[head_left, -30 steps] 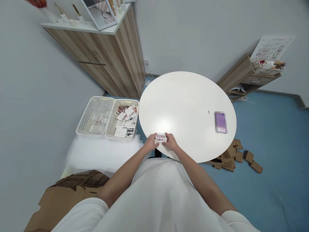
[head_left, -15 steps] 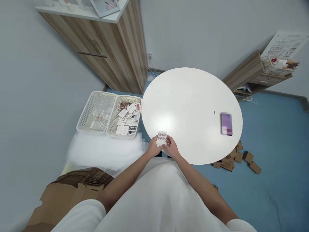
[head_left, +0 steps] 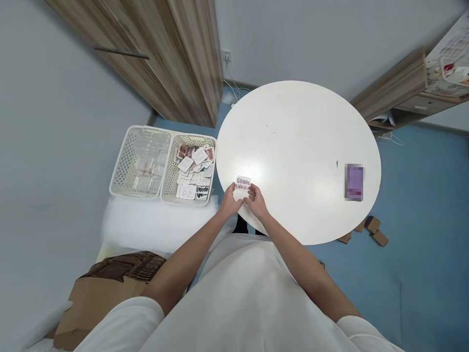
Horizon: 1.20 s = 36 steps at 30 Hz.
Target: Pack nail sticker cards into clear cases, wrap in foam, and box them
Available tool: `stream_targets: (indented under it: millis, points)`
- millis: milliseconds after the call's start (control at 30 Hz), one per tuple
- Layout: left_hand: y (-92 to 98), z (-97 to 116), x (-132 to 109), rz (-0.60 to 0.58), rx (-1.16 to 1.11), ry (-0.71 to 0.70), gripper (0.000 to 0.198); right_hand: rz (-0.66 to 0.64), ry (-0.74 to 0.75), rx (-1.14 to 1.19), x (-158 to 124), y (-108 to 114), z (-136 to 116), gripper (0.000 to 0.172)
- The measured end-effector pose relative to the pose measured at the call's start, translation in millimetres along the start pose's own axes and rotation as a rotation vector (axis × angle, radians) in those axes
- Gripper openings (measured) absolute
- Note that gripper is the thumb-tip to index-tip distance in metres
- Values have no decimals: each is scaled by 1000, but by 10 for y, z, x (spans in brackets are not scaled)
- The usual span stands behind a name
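Observation:
Both my hands hold a small white card of press-on nails (head_left: pixel 243 184) over the near left edge of the round white table (head_left: pixel 296 137). My left hand (head_left: pixel 229 201) pinches the card's left side and my right hand (head_left: pixel 257 201) pinches its right side, fingers closed on it. The card shows two rows of small pinkish nails.
Left of the table stand two white mesh baskets: one (head_left: pixel 140 161) with clear plastic trays, one (head_left: pixel 193 171) with several nail cards. A purple blurred item (head_left: pixel 354 182) lies at the table's right. An open cardboard box (head_left: pixel 110 288) sits lower left; small brown boxes (head_left: pixel 374 232) lie on the blue floor.
The card was turned from lying crosswise between my hands to pointing away from me, and both hands moved slightly forward over the table. The view tilted down.

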<state>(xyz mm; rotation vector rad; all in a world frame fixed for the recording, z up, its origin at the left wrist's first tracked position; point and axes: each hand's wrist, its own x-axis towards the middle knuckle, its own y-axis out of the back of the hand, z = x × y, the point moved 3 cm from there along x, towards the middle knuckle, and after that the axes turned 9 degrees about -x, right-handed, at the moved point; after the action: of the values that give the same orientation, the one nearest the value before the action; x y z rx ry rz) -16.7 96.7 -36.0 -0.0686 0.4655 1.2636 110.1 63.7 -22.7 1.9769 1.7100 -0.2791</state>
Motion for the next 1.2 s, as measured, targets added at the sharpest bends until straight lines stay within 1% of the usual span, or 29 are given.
stream_targets:
  millis: [200, 400, 633, 833, 1000, 1100, 1200]
  points:
    - [-16, 0, -52, -1, -45, -5, 76, -30, -9, 23, -12, 28, -19, 62]
    - [-44, -28, -68, 29, -67, -7, 76, -58, 21, 20, -16, 46, -13, 61]
    - [-94, -85, -134, 76, -96, -26, 79, -169, 58, 31, -77, 123, 15, 64]
    - [-196, -101, -372, 157, -41, 33, 74, -287, 18, 10, -273, 368, 52, 68]
    - [-299, -57, -633, 179, 16, 100, 60, -327, -34, 11, -431, 585, 100, 67]
    - [-342, -45, -779, 184, 14, 133, 53, -342, -55, 2, -509, 660, 139, 66]
    - [-370, -52, -900, 180, -35, 167, 51, -380, -52, -28, -572, 695, 170, 66]
